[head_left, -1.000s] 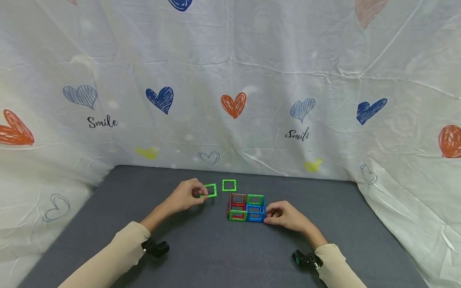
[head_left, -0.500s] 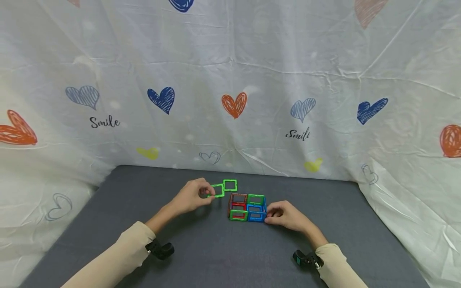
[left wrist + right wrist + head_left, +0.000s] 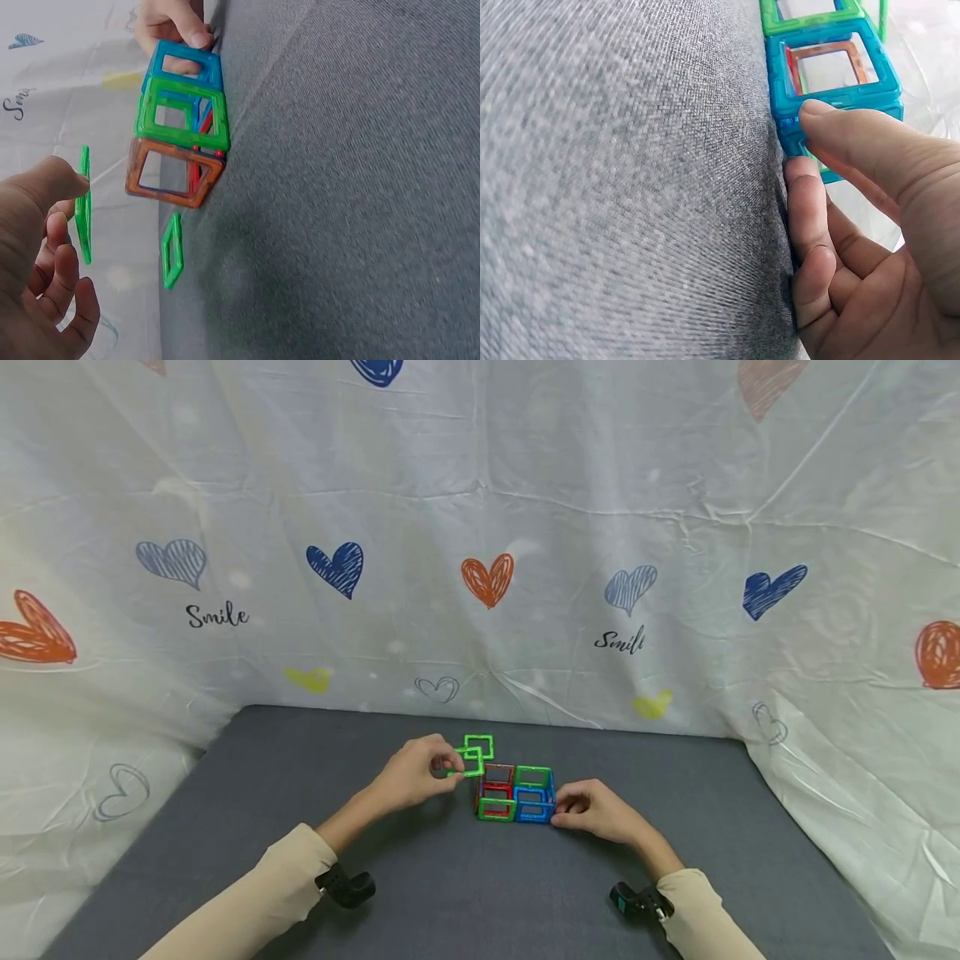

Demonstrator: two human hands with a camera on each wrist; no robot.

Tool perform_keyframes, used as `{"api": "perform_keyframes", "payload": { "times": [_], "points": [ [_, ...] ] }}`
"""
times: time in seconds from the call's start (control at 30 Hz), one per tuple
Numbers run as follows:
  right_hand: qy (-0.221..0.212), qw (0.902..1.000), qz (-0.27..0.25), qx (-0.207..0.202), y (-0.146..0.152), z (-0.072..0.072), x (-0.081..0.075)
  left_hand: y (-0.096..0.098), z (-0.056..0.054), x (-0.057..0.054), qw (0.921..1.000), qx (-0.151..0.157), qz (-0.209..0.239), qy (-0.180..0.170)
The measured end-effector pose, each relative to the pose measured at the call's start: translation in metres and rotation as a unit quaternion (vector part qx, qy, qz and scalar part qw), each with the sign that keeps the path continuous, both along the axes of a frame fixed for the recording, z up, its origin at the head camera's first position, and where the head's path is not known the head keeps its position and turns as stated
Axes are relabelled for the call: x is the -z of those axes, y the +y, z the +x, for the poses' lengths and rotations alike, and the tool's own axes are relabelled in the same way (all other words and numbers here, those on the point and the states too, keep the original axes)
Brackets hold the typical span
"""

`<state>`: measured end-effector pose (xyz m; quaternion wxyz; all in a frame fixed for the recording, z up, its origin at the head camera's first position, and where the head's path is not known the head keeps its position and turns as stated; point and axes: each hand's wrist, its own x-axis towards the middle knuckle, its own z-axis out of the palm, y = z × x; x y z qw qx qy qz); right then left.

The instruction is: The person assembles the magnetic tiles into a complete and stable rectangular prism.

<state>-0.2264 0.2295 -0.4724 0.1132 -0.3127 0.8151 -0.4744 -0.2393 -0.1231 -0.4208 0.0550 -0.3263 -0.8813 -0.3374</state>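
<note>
My left hand [image 3: 420, 771] pinches a green square magnetic tile [image 3: 84, 217] between thumb and fingers, raised off the table just left of the open-topped box of magnetic tiles [image 3: 514, 803]. That box has red, orange, green and blue square frames joined two wide. A second green tile [image 3: 491, 746] lies flat on the table behind the box, partly overlapped by the held one in the head view. At the box's right end, my right hand [image 3: 600, 812] holds the corner of a blue tile [image 3: 778, 79], thumb on its front edge and fingers bent against the side.
A dark grey cloth covers the table [image 3: 480, 893]. Behind it hangs a white curtain [image 3: 405, 635] printed with hearts and writing. Each wrist wears a small black camera, the left one [image 3: 347, 887] just above the table.
My left hand has moved right with the green tile, bringing it from left of the loose tile to beside the box's back left corner. My right hand stays at the box.
</note>
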Motion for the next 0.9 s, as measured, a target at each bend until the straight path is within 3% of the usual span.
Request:
{"api": "perform_keyframes", "payload": {
  "times": [0.47,0.9],
  "points": [
    [-0.002,1.0,0.002,0.002,0.001,0.001,0.0,0.028,0.004,-0.001,0.9995,-0.014,-0.025,0.012],
    [-0.001,1.0,-0.002,-0.001,0.0,0.0,0.0,0.049,0.004,0.002,0.9997,0.017,-0.016,0.004]
  ]
}}
